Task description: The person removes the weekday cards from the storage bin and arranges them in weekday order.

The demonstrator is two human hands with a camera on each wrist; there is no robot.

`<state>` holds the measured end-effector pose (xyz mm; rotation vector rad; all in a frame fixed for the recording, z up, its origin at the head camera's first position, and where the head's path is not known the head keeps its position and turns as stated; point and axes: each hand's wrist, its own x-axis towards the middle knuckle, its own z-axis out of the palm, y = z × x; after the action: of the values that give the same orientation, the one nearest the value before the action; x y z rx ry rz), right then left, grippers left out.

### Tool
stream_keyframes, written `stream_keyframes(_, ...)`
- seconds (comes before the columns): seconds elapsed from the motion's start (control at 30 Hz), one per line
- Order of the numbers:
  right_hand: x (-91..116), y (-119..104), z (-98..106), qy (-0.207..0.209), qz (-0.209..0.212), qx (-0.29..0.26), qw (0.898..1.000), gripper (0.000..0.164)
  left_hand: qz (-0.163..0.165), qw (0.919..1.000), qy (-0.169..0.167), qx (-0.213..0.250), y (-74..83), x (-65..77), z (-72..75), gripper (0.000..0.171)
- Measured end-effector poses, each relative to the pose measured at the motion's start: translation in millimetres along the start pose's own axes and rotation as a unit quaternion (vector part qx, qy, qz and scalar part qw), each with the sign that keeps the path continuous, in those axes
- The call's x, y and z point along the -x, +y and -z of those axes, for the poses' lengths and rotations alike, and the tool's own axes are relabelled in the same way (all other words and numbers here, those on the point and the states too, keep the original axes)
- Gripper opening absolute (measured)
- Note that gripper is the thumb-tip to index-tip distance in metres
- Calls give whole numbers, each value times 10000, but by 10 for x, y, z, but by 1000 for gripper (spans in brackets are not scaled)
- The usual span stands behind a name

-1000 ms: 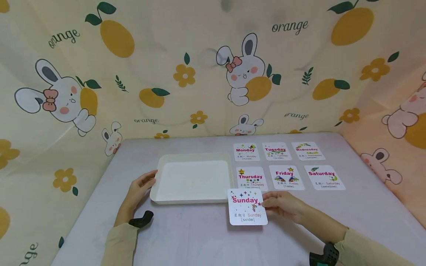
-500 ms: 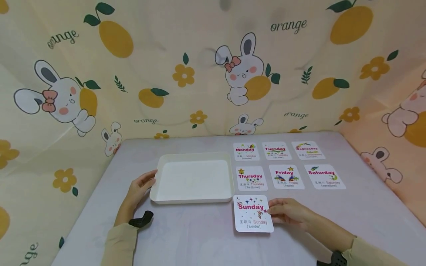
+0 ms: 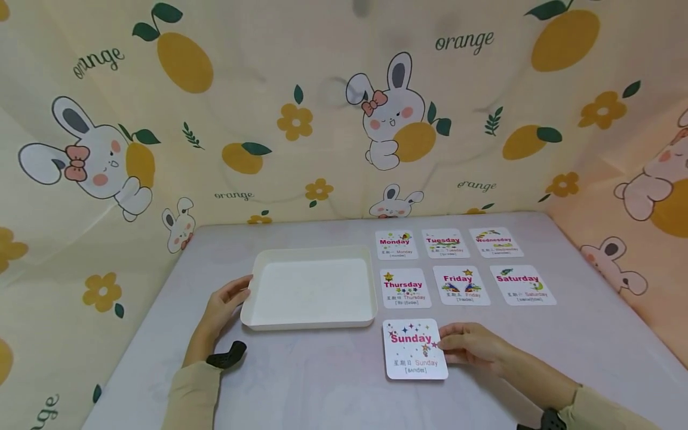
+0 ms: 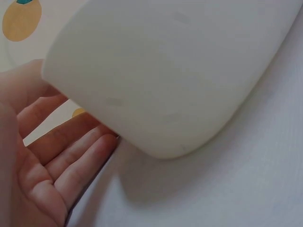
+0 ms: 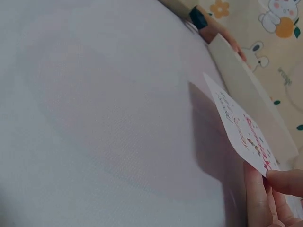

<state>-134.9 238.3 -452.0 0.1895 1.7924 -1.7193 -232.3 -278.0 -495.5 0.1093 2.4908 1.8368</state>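
Observation:
A square white Sunday card (image 3: 415, 352) is pinched at its right edge between the thumb and fingers of my right hand (image 3: 475, 347). In the right wrist view the card (image 5: 244, 130) is tilted and lifted off the table, casting a shadow beneath it. My left hand (image 3: 219, 307) holds the left side of a shallow white tray (image 3: 309, 325). In the left wrist view, fingers (image 4: 78, 172) reach to the lower edge of the tray wall (image 4: 156, 80), and part of the hand meets its rim.
Right of the tray, two rows of weekday cards lie face up: Monday (image 3: 396, 245), Tuesday (image 3: 446, 243) and Wednesday (image 3: 495, 242) behind, Thursday (image 3: 405, 288), Friday (image 3: 461, 286) and Saturday (image 3: 522, 285) in front. A patterned cloth (image 3: 333, 71) rises behind the white-covered table (image 3: 301, 382).
My right hand has carried the Sunday card right and nearer to me, away from the Thursday card and the tray's corner. The left hand and tray have stayed put.

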Motion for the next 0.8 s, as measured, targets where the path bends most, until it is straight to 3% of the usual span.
stream_keyframes(0.43, 14, 30, 3, 95, 77, 139, 9998, 19, 53, 10000, 12, 13, 9, 4, -4, 53)
stream_keyframes(0.8, 15, 30, -28, 691, 118, 997, 9926, 32, 110, 9999, 24, 45, -2, 1, -2, 53)
